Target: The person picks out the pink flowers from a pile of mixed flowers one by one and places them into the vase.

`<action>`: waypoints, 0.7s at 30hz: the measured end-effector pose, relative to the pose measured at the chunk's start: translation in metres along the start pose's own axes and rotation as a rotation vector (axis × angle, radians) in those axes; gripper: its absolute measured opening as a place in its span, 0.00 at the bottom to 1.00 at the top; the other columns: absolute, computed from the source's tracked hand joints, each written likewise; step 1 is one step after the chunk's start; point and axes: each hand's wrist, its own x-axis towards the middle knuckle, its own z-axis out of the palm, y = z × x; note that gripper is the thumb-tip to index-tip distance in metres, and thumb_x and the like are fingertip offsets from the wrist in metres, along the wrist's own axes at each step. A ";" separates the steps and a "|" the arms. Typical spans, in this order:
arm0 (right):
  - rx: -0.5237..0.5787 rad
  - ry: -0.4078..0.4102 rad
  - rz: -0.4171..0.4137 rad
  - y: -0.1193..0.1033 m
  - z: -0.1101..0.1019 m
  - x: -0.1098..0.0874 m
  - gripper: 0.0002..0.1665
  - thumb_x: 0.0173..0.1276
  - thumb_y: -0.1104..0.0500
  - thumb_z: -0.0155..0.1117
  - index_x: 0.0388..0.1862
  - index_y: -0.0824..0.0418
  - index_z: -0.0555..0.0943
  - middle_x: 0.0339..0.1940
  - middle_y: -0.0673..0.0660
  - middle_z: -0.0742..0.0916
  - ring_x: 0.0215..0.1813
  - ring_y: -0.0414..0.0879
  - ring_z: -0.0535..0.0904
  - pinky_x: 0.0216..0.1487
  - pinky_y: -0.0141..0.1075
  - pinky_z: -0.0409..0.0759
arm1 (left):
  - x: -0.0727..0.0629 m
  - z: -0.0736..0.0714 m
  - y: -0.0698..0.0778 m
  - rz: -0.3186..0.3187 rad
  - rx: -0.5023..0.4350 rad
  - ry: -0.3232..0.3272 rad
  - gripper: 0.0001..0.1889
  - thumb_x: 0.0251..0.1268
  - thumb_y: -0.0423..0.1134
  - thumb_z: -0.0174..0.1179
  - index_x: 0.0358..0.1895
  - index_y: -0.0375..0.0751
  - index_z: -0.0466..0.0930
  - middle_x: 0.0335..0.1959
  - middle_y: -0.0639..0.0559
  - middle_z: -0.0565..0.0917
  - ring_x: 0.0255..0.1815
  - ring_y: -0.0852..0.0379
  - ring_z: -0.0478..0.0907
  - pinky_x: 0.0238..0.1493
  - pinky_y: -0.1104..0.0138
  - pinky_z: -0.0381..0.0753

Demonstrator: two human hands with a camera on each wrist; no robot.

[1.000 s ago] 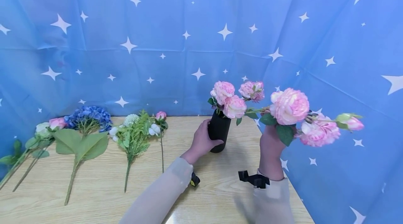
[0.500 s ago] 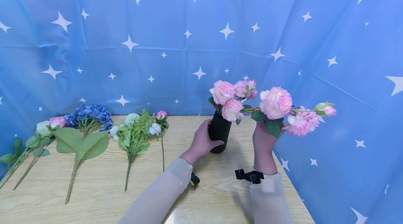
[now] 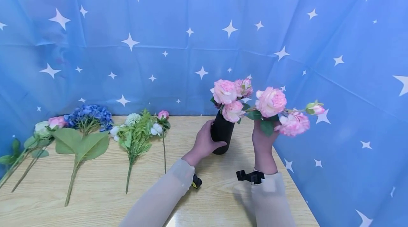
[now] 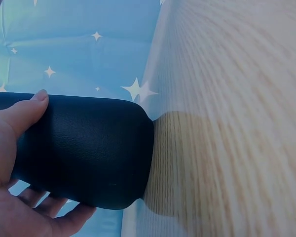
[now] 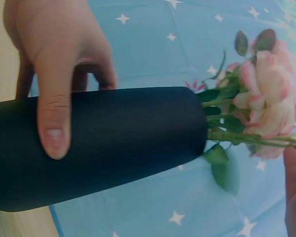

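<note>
In the head view my left hand (image 3: 204, 142) grips a black vase (image 3: 221, 133) low on its side, and the vase stands slightly tilted on the table. The left wrist view shows the thumb and fingers (image 4: 74, 219) wrapped round it. Pink peonies (image 3: 225, 91) rise from its mouth. Right of the vase, my right hand (image 3: 264, 145) holds a pink peony spray (image 3: 271, 102) with a bud at its tip, leaning to the right. Seen from the right wrist, its stem (image 5: 251, 139) reaches the vase's mouth. How deep the stem sits inside is hidden.
On the wooden table (image 3: 197, 202) to the left lie a blue hydrangea (image 3: 90, 117), a green and white spray (image 3: 135, 135), a thin pink-tipped stem (image 3: 164, 149) and white and pink roses (image 3: 43, 129). A blue starry cloth (image 3: 153, 25) hangs behind and at the right.
My right hand has moved left towards the vase with the peony spray, whose blooms are now closer to those in the vase. The left hand has stayed on the vase.
</note>
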 end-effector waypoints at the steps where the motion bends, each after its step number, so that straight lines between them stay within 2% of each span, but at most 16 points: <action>1: -0.032 -0.011 0.000 0.002 0.001 -0.001 0.14 0.67 0.73 0.68 0.51 0.77 0.81 0.45 0.28 0.84 0.54 0.22 0.79 0.62 0.25 0.75 | 0.000 0.000 0.000 0.001 -0.003 -0.002 0.49 0.57 0.51 0.82 0.77 0.42 0.64 0.72 0.43 0.78 0.72 0.44 0.77 0.74 0.50 0.78; 2: -0.056 -0.025 0.003 0.004 0.002 -0.002 0.16 0.68 0.72 0.68 0.52 0.78 0.80 0.45 0.29 0.84 0.55 0.22 0.78 0.62 0.25 0.75 | 0.000 0.000 -0.001 0.003 -0.006 -0.004 0.49 0.57 0.51 0.82 0.77 0.42 0.64 0.72 0.42 0.78 0.72 0.44 0.77 0.74 0.49 0.77; 3: -0.145 -0.032 -0.019 0.006 0.003 -0.003 0.16 0.68 0.71 0.70 0.52 0.78 0.81 0.44 0.28 0.83 0.54 0.21 0.78 0.61 0.24 0.75 | 0.000 0.000 -0.001 0.002 -0.010 -0.006 0.49 0.57 0.50 0.82 0.77 0.42 0.64 0.72 0.42 0.78 0.72 0.43 0.77 0.75 0.49 0.77; 4: -0.156 -0.037 -0.015 0.007 0.004 -0.004 0.15 0.68 0.71 0.70 0.51 0.76 0.81 0.43 0.29 0.83 0.53 0.22 0.79 0.60 0.24 0.75 | 0.000 -0.001 -0.001 0.002 -0.014 -0.008 0.49 0.57 0.50 0.82 0.78 0.42 0.65 0.72 0.42 0.78 0.72 0.43 0.77 0.75 0.49 0.77; 8: -0.133 -0.057 0.020 0.013 0.007 -0.004 0.15 0.68 0.71 0.71 0.52 0.71 0.82 0.43 0.32 0.84 0.53 0.25 0.80 0.58 0.24 0.76 | 0.000 -0.001 -0.002 -0.002 -0.019 -0.015 0.49 0.57 0.50 0.82 0.78 0.42 0.64 0.73 0.42 0.77 0.73 0.43 0.77 0.75 0.49 0.77; 14: 0.001 -0.092 0.123 0.024 0.013 -0.004 0.20 0.67 0.72 0.73 0.57 0.69 0.83 0.46 0.32 0.86 0.55 0.31 0.81 0.59 0.28 0.77 | 0.001 -0.002 -0.002 0.001 -0.022 -0.013 0.48 0.57 0.51 0.82 0.78 0.41 0.65 0.73 0.42 0.77 0.73 0.43 0.77 0.76 0.49 0.76; 18: 0.008 -0.108 0.161 0.028 0.016 -0.006 0.24 0.65 0.73 0.73 0.60 0.68 0.82 0.47 0.33 0.86 0.57 0.31 0.81 0.61 0.27 0.77 | 0.001 -0.002 -0.001 -0.001 -0.020 -0.015 0.48 0.57 0.51 0.81 0.78 0.41 0.65 0.73 0.42 0.77 0.73 0.42 0.77 0.75 0.49 0.77; 21: -0.025 -0.122 0.147 0.029 0.016 -0.007 0.25 0.66 0.72 0.74 0.61 0.68 0.81 0.48 0.33 0.86 0.57 0.31 0.81 0.60 0.27 0.77 | 0.001 -0.003 0.000 -0.003 -0.017 -0.019 0.48 0.57 0.51 0.81 0.78 0.41 0.64 0.73 0.42 0.77 0.73 0.43 0.77 0.75 0.49 0.77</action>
